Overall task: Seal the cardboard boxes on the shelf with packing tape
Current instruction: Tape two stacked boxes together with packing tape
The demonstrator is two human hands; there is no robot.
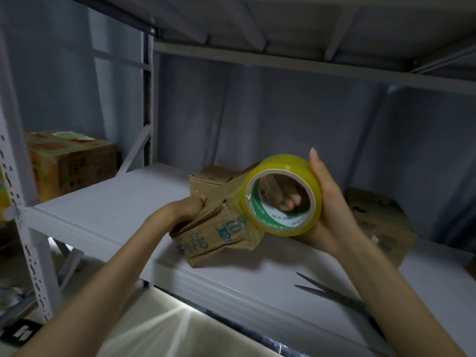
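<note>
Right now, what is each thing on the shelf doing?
Tape roll: held up in the right hand, touching the box.
Box: tilted on the shelf, steadied by the left hand.
Scissors: lying open, untouched.
Flat box: lying behind the right hand.
Left box: closed, on the next shelf.

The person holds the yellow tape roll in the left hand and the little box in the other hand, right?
Not quite. In the head view the right hand holds the yellow tape roll, and the left hand holds the little box.

right hand (pixel 332 202) gripping tape roll (pixel 283 195), left hand (pixel 185 208) steadying box (pixel 219 228)
</note>
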